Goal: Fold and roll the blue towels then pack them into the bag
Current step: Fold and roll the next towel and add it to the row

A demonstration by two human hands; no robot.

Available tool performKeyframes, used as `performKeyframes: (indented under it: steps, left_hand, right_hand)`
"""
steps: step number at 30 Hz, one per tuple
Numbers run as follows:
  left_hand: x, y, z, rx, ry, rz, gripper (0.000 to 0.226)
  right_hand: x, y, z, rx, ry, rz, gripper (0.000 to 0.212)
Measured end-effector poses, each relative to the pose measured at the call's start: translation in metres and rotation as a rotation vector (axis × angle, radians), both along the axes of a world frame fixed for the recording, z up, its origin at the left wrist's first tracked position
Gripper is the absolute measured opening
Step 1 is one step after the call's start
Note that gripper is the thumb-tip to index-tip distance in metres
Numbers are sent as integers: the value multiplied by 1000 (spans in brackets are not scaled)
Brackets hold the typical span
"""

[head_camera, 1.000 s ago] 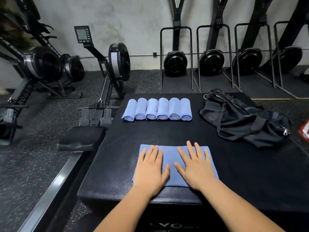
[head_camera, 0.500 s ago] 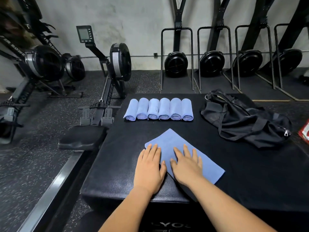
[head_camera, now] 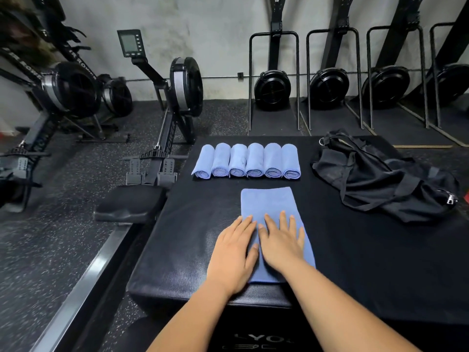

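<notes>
A folded blue towel lies flat on the black padded box, its long side running away from me. My left hand rests flat with its fingertips on the towel's left edge and its palm on the box. My right hand presses flat on the towel's near half, fingers straight. Several rolled blue towels sit side by side in a row at the far edge of the box. The black bag lies slumped at the far right of the box.
Rowing machines stand on the speckled rubber floor to the left, one with its seat close against the box's left side. Upright stored rowers line the back wall.
Both hands turned the folded towel clockwise on the box, from lying crosswise to lying lengthwise away from me. The rolled towels and the bag stayed put.
</notes>
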State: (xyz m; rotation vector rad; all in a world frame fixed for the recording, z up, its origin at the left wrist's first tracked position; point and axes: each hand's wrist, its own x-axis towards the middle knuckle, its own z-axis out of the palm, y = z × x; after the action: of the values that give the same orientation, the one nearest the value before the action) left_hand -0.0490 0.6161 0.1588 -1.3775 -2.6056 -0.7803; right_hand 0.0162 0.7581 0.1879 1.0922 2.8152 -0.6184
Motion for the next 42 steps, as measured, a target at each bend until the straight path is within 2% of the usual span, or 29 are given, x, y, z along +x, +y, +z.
performKeyframes:
  steps: [3,6,9,12,15,19,22,25,30,33,37,39,42]
  left_hand:
    - [-3,1,-2,-119,17,-32,65]
    - [-3,3,-3,-288,54,-44,71]
    - [-3,6,0,-387,70,-64,76]
    - [-3,3,4,-424,50,-81,79]
    - [2,-6,5,-367,89,-99,78]
    - [12,-22,6,-353,187,-242,74]
    - [16,-27,6,-395,216,-231,75]
    - [17,-28,4,-312,201,-214,70]
    - [15,-35,1,-37,169,-205,51]
    - [17,-35,2,8,146,-196,36]
    - [21,-38,5,61,104,-192,22]
    - [24,-39,7,75,108,-204,24]
    - [27,-40,10,42,124,-246,39]
  right_hand:
    - [8,15,-1,123,0,126,62]
    - [37,23,-15,282,-17,208,74]
    - [41,29,-20,245,-5,211,67]
    - [41,37,-16,198,-19,277,68]
    - [66,40,-19,251,12,340,72]
    - [103,42,-21,334,25,391,75]
    - [120,46,-19,330,39,450,76]
    - [129,47,-21,321,156,480,75]
    - [140,44,-22,271,443,527,47]
    - [140,43,-20,234,506,511,33]
    - [142,42,-23,231,526,506,25]
    - [143,42,-23,232,536,494,21]
    - [143,41,-22,206,538,464,16]
